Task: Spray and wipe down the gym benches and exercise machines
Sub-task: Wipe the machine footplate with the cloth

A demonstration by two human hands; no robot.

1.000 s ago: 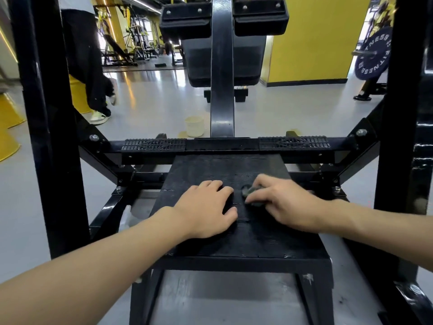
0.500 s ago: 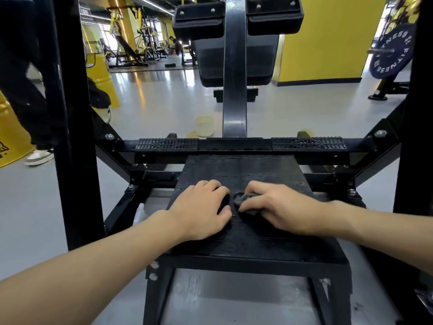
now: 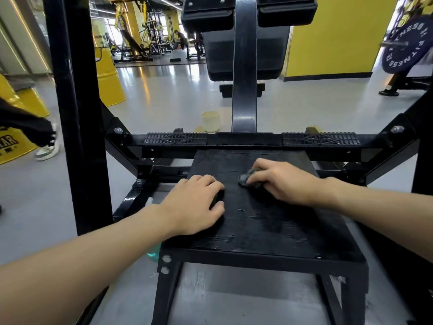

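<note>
While the left hand [image 3: 196, 202] rests palm down, fingers relaxed, on the machine's black ribbed platform [image 3: 269, 231], the right hand [image 3: 285, 181] pinches a bunched dark cloth [image 3: 248, 178] and has slid it rightward, away from the left hand. Wiping seems to be mid-stroke. The platform's long axis runs away from the viewer. The cloth pokes leftward from the fingers and has no clear axis.

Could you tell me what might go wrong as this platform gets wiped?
The left hand rests on the platform, so the patch under it may go unwiped by the cloth in the right hand. The teal bottle beside the platform's left corner could be knocked by the forearm.
</note>
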